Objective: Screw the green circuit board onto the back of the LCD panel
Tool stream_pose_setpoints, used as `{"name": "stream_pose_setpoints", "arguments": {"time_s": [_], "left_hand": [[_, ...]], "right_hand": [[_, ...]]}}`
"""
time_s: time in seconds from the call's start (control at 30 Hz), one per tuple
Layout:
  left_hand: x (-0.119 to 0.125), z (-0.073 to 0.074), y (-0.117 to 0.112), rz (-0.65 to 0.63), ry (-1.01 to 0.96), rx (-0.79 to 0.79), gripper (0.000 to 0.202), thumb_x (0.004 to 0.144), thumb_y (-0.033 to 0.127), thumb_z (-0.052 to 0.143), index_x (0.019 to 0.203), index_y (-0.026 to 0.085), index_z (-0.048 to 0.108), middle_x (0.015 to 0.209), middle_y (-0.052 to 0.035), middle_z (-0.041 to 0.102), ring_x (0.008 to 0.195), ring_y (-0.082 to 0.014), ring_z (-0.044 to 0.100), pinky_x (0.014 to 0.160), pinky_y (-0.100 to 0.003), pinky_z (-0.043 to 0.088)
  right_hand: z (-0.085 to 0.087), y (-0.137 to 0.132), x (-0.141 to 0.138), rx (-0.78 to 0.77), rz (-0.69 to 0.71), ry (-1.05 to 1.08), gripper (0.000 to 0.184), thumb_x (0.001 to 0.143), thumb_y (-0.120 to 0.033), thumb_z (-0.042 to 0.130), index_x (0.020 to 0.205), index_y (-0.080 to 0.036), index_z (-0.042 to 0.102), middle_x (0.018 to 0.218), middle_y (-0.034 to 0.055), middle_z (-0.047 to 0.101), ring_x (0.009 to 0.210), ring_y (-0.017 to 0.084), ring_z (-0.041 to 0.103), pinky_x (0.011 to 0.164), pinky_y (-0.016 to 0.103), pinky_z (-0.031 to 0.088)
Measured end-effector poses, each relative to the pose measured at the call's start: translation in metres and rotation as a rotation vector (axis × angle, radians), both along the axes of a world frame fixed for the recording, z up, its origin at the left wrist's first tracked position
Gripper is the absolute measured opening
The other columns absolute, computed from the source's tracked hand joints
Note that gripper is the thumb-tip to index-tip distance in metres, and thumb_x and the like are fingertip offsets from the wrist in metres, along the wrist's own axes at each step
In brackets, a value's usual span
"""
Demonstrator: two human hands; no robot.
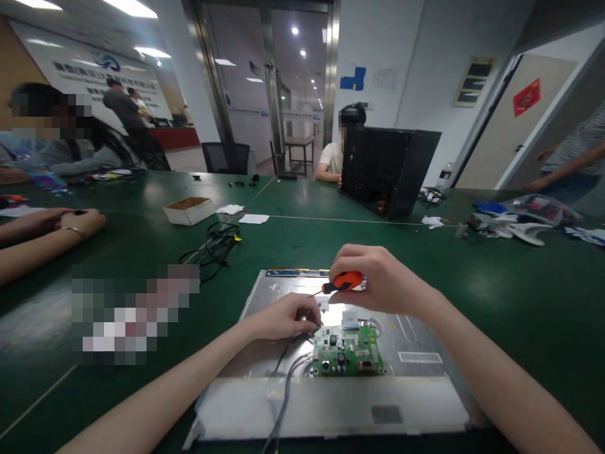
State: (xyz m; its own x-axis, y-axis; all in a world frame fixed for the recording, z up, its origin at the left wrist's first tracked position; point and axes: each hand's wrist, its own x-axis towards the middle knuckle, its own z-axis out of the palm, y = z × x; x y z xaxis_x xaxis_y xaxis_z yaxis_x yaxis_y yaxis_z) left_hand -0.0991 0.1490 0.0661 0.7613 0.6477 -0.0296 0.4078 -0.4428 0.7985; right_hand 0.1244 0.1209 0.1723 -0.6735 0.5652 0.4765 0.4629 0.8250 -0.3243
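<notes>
My right hand is wrapped round the orange and black handle of a screwdriver. The thin shaft slants down and left, toward the fingers of my left hand. Those left fingers are curled together at the upper left corner of a green circuit board; whatever they pinch is hidden. The board lies on the silvery back of a flat display panel, in front of me on the table. Grey and black cables run from the board's left side toward the near edge.
On the green table are a bundle of black cable, an open cardboard box and paper scraps. A person sits behind a black computer case. Another person's forearms rest at left. Plastic bags and parts lie at right.
</notes>
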Motion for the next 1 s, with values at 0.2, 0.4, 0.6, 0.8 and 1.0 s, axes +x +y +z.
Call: {"name": "stream_pose_setpoints", "arguments": {"time_s": [0.2, 0.4, 0.6, 0.8, 1.0], "left_hand": [[-0.001, -0.004, 0.001, -0.004, -0.023, -0.020, 0.006, 0.076, 0.015, 0.063, 0.082, 0.016, 0.064, 0.078, -0.0006, 0.063, 0.070, -0.0142, 0.055, 0.065, -0.024, 0.042], [0.001, -0.002, 0.001, 0.002, -0.007, 0.008, 0.007, 0.072, 0.011, 0.063, 0.077, 0.016, 0.065, 0.074, 0.0013, 0.060, 0.066, -0.0127, 0.052, 0.061, -0.022, 0.040], [0.000, -0.001, 0.000, 0.012, -0.007, 0.009, 0.006, 0.074, 0.015, 0.063, 0.079, 0.016, 0.065, 0.074, 0.0011, 0.061, 0.066, -0.0126, 0.051, 0.060, -0.022, 0.040], [-0.001, 0.000, -0.001, 0.008, -0.013, 0.000, 0.003, 0.074, 0.016, 0.063, 0.077, 0.016, 0.063, 0.075, 0.0004, 0.062, 0.069, -0.0141, 0.054, 0.064, -0.024, 0.042], [-0.002, -0.002, 0.000, -0.002, -0.005, -0.005, 0.005, 0.077, 0.018, 0.061, 0.081, 0.016, 0.064, 0.079, -0.0005, 0.064, 0.072, -0.0151, 0.055, 0.067, -0.025, 0.043]], "right_hand": [[0.014, 0.004, -0.011, -0.045, 0.037, -0.097, 0.020, 0.077, -0.022, 0.071, 0.094, -0.021, 0.061, 0.087, 0.0011, 0.067, 0.075, 0.015, 0.060, 0.065, 0.026, 0.041], [-0.001, -0.007, 0.001, -0.085, -0.033, -0.123, 0.036, 0.081, -0.028, 0.067, 0.112, -0.024, 0.049, 0.094, 0.0017, 0.067, 0.076, 0.016, 0.062, 0.062, 0.027, 0.040], [-0.017, -0.002, 0.000, -0.067, -0.068, -0.131, 0.038, 0.087, -0.030, 0.060, 0.118, -0.022, 0.040, 0.085, 0.0009, 0.064, 0.065, 0.015, 0.058, 0.056, 0.027, 0.036], [-0.025, 0.002, -0.008, -0.053, -0.062, -0.129, 0.033, 0.090, -0.032, 0.055, 0.117, -0.019, 0.042, 0.085, 0.0030, 0.065, 0.066, 0.016, 0.059, 0.057, 0.028, 0.036], [-0.025, -0.001, -0.009, -0.089, -0.079, -0.128, 0.033, 0.089, -0.031, 0.056, 0.117, -0.019, 0.044, 0.087, 0.0030, 0.066, 0.066, 0.015, 0.059, 0.058, 0.028, 0.037]]}}
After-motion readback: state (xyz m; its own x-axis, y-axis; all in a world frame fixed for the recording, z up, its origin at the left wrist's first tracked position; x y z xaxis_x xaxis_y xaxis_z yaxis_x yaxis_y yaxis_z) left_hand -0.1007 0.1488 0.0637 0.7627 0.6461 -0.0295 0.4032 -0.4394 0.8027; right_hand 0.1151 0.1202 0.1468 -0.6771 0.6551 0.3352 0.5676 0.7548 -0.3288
